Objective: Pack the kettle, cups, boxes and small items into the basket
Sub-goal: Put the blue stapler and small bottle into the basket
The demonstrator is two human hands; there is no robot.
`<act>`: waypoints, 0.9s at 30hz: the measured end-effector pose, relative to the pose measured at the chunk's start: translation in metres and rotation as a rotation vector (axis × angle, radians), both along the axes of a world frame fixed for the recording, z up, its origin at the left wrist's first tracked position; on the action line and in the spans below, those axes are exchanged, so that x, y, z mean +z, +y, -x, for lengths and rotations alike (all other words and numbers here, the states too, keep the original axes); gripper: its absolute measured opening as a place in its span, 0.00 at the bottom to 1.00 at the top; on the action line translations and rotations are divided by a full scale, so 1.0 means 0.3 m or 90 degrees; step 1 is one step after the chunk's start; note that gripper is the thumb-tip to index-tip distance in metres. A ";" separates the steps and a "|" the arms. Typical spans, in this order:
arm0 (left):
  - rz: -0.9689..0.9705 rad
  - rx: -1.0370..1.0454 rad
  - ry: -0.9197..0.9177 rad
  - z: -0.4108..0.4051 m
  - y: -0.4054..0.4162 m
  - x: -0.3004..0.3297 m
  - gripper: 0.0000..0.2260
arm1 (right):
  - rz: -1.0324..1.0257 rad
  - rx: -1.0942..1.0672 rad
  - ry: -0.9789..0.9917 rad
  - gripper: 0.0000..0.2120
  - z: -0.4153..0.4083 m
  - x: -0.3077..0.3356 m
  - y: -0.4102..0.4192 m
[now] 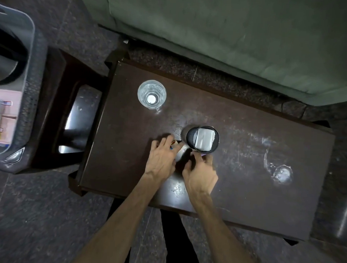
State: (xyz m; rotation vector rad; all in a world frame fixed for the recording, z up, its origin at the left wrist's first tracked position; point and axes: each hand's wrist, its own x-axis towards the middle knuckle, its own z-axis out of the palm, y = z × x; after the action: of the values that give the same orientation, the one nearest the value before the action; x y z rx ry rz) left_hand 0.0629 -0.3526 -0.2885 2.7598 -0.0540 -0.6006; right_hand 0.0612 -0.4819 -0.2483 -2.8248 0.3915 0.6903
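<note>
A clear glass cup (151, 96) stands upright at the back left of the dark table (246, 164). A black round container (202, 139) with white paper inside stands mid-table. Just in front of it, my left hand (162, 157) rests over small items (175, 144), fingers spread. My right hand (200, 170) curls next to it, fingertips on something small that is hidden. The grey basket (26, 97) sits at the far left on a stool, holding a dark kettle (5, 52) and a pink box (5, 116).
A dark stool (78, 115) stands between the basket and the table. A green sofa cushion (232, 34) lies beyond the table. White smudges mark the table's right side (282, 174). Dark stone floor surrounds everything.
</note>
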 end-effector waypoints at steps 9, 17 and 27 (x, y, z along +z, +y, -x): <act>0.023 0.106 -0.001 0.064 0.021 0.003 0.33 | -0.110 0.030 -0.016 0.17 0.012 -0.018 0.015; 0.092 0.342 -0.126 0.135 0.149 0.028 0.16 | -0.087 0.101 0.027 0.20 -0.052 -0.071 0.182; 0.184 0.620 -0.300 0.102 0.461 0.242 0.13 | -0.333 0.003 -0.075 0.08 -0.079 0.025 0.461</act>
State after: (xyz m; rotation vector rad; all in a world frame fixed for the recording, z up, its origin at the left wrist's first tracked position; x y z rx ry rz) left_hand 0.0322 -0.2143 -0.2161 2.1966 0.9443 0.2918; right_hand 0.0849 -0.3436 -0.2410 -2.3540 0.1533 0.5286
